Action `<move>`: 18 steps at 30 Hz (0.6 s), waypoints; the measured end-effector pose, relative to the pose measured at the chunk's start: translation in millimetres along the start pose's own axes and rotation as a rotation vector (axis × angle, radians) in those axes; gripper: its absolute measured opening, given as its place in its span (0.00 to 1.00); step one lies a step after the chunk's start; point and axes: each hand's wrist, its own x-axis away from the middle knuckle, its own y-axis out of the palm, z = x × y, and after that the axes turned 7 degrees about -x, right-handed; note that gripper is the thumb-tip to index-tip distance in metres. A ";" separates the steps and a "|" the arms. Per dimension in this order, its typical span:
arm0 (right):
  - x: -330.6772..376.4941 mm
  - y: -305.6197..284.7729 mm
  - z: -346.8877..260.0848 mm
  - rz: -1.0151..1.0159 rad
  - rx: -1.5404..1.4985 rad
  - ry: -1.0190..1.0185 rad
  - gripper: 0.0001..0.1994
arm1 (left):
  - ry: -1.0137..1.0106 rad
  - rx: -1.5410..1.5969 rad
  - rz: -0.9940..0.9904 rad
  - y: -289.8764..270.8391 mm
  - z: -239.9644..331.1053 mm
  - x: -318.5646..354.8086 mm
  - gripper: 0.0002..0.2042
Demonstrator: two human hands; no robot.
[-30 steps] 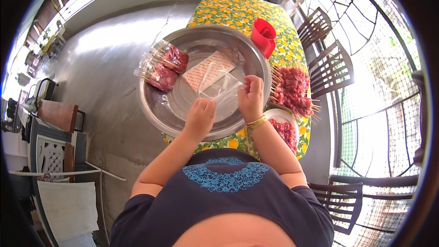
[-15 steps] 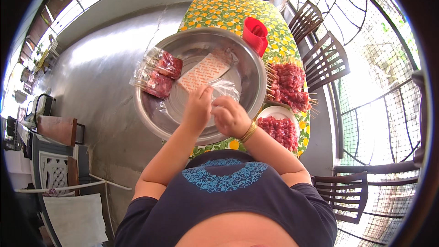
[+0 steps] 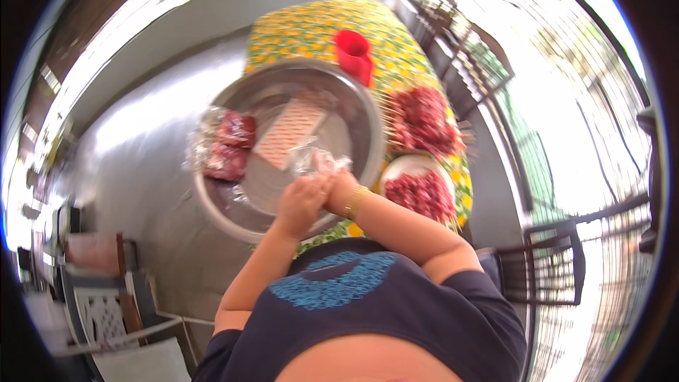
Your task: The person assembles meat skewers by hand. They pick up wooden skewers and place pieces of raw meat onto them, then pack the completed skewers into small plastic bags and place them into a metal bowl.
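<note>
Over the near part of a wide metal basin (image 3: pixel 362 110), my two hands are close together. A clear plastic bag (image 3: pixel 304 156) bunches at the fingers of my right hand (image 3: pixel 342 190), which is closed on it. My left hand (image 3: pixel 302 202), also closed, presses against the right one and seems to pinch the bag's edge; blur hides the exact grip. In the basin lies a white packet with an orange pattern (image 3: pixel 290 131). Two plastic-wrapped packs of skewered red meat (image 3: pixel 230 148) rest at the basin's left rim.
Right of the basin, a pile of raw meat skewers (image 3: pixel 424 120) lies on the lemon-patterned tablecloth (image 3: pixel 304 25). Nearer me stands a white plate (image 3: pixel 410 164) with more skewers. A red jug (image 3: pixel 353 53) is behind the basin. Dark chairs (image 3: pixel 541 262) line the right side.
My view has shifted and blurred, so the table sits further left. My hands have come tighter together, and the clear bag is now bunched around my right fingers.
</note>
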 end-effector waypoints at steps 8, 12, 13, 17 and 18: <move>2.4 -13.0 5.8 0.190 -0.448 -0.014 0.11 | -0.197 -0.001 0.035 -7.9 -3.3 20.2 0.16; 10.3 -13.0 -13.8 0.158 -0.197 0.026 0.13 | -0.205 0.032 -0.005 -3.4 -2.9 25.7 0.10; 8.8 -12.1 -17.1 0.334 -0.145 -0.068 0.14 | -0.205 0.043 -0.029 -3.4 -2.1 26.5 0.09; -0.3 -5.5 -13.6 0.256 -0.329 0.068 0.17 | -0.184 0.135 0.021 -1.6 2.6 25.3 0.09; -5.1 -3.1 -11.0 0.285 -0.378 0.102 0.17 | -0.191 0.162 0.023 -1.0 4.4 25.4 0.10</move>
